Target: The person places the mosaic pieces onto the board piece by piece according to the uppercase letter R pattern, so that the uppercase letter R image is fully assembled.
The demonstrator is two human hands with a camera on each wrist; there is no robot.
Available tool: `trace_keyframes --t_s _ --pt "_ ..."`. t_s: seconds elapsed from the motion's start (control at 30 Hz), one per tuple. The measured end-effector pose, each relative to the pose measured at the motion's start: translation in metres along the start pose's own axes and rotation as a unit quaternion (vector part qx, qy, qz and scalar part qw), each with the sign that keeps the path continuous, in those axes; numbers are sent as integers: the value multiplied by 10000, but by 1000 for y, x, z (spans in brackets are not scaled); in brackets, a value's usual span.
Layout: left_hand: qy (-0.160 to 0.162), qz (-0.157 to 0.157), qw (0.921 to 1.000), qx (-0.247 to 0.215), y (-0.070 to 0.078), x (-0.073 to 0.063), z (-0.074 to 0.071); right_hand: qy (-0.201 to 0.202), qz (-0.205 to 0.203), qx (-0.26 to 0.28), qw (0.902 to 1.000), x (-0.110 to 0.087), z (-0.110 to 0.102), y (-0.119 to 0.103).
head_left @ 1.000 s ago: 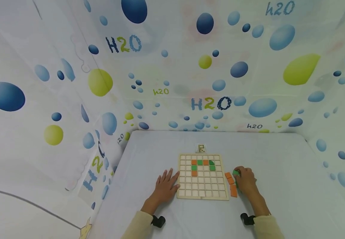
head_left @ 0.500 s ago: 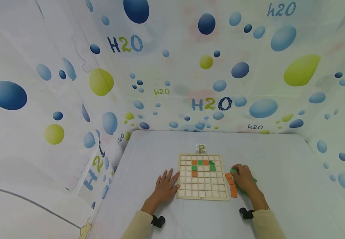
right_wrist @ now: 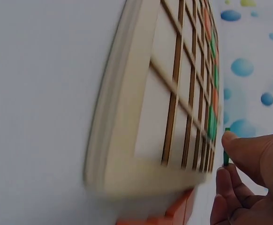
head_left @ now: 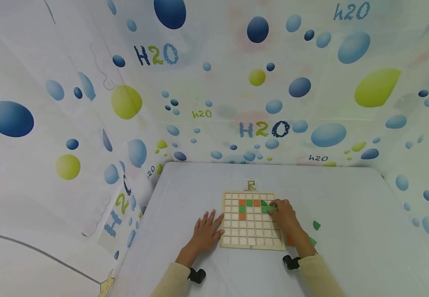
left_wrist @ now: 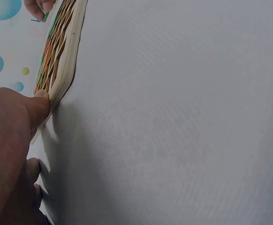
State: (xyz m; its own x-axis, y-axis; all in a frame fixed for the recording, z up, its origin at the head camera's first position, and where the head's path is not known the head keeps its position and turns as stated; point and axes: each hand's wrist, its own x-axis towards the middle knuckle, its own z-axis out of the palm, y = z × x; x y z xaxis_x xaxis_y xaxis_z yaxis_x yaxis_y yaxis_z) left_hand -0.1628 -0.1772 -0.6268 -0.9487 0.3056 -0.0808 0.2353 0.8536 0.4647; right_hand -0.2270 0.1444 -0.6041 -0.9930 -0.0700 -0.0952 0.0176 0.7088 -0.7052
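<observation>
A wooden grid board (head_left: 253,242) lies on the white table, with several orange and green tiles (head_left: 242,209) set in its upper squares. My left hand (head_left: 204,233) is spread flat at the board's left side, thumb and fingertips at its edge. In the left wrist view the thumb (left_wrist: 40,105) touches the rim. Between thumb and fingers, my right hand (head_left: 286,216) pinches a thin green tile (right_wrist: 226,152) over the board's right edge, beside the set green ones. Part of that tile is hidden by the fingers.
Loose orange tiles (right_wrist: 176,211) lie right of the board, partly under my right forearm in the head view. Farther right are loose green pieces (head_left: 316,225). A small pattern card (head_left: 250,185) lies behind the board. A patterned sheet (head_left: 214,82) hangs at the back.
My right hand has carried a green tile from the loose pieces leftward to the board's right edge, uncovering green pieces on the table. The left hand has stayed in place.
</observation>
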Motion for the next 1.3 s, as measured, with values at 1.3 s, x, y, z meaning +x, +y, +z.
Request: trace_keyframes --t_s 1.3 --pt "79 32 10000 -1 1 -2 0 94 -1423 -482 9886 -26 44 -32"
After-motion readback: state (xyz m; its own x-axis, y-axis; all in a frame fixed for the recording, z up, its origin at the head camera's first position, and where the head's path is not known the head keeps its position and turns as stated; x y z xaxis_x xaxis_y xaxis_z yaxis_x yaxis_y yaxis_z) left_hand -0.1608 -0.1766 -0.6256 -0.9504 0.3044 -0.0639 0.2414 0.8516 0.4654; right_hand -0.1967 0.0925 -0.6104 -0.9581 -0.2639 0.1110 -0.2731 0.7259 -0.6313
